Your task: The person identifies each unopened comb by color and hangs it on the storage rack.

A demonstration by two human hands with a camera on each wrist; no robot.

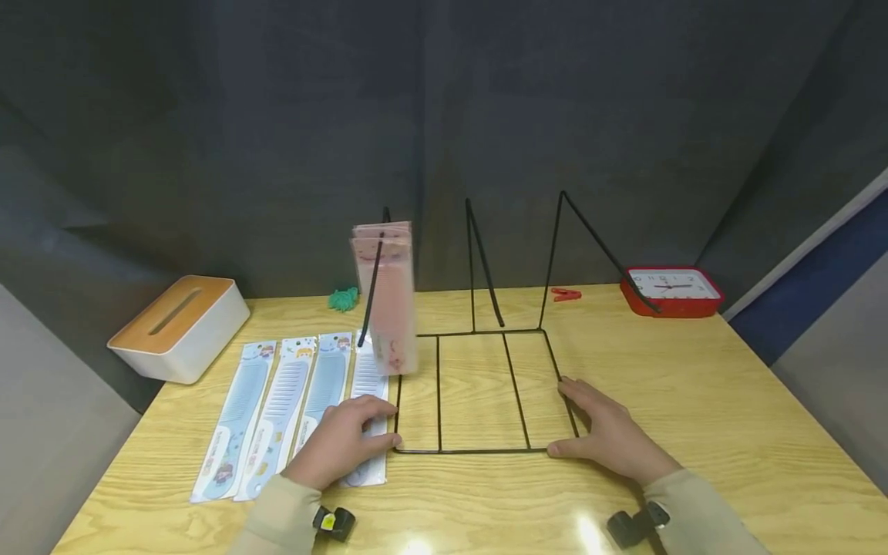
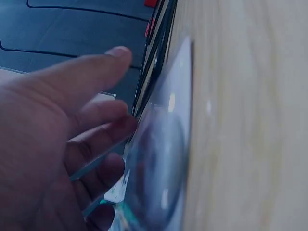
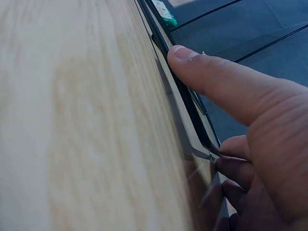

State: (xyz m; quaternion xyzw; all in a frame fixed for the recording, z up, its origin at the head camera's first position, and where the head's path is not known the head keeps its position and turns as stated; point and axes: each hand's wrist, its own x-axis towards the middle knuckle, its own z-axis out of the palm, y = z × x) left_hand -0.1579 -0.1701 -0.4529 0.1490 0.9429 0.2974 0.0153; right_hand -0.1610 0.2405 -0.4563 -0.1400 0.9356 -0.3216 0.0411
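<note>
Judge rack [image 1: 486, 451] light, stiff; best gripped by base sides. Note left hand [image 1: 344, 437], right hand [image 1: 610, 438] at rack's front corners, fingers apart.

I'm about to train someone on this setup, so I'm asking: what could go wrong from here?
The pink comb packs all hang on the left hook of the wire rack, so it might tip that way if lifted. They could also slide off that hook's free end if jolted. The left hand reaches over the rightmost blue comb pack, so it might nudge it out of line.
</note>
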